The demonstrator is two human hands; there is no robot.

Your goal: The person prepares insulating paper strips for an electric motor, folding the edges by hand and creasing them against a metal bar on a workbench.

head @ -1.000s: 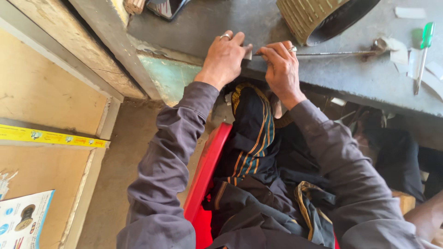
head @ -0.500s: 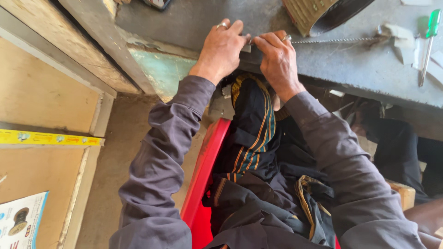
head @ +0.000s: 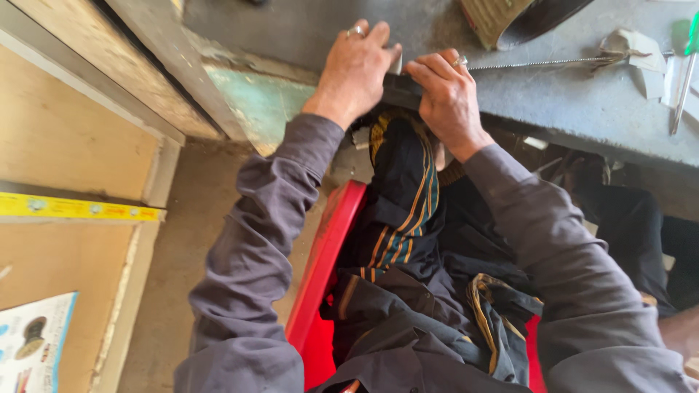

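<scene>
seen from the head camera, looking down past grey sleeves onto the near edge of a grey desk. left hand at the desk edge, fingers curled down and closed over a small pale metal piece, only a sliver of it showing between the two hands. right hand just beside the left, almost touching it, fingers bent and pinched onto the same spot at the desk edge, a ring on one of them; exact grip underneath hidden, so cannot tell how much of the piece sits inside either hand. thin toothed saw blade lying flat on the desk, running rightward from the right hand's knuckles toward a crumpled bit of pale paper or cloth; whether the blade end is held by the right hand cannot be told. farther right, a screwdriver with a green handle resting on the desk. at the top, a ribbed olive-coloured object partly out of frame. below the desk edge, knees in dark clothing with orange and teal stripes, seated on a red plastic seat. to the left, wooden panels with a yellow spirit level across them, and a printed leaflet at the bottom corner.
</scene>
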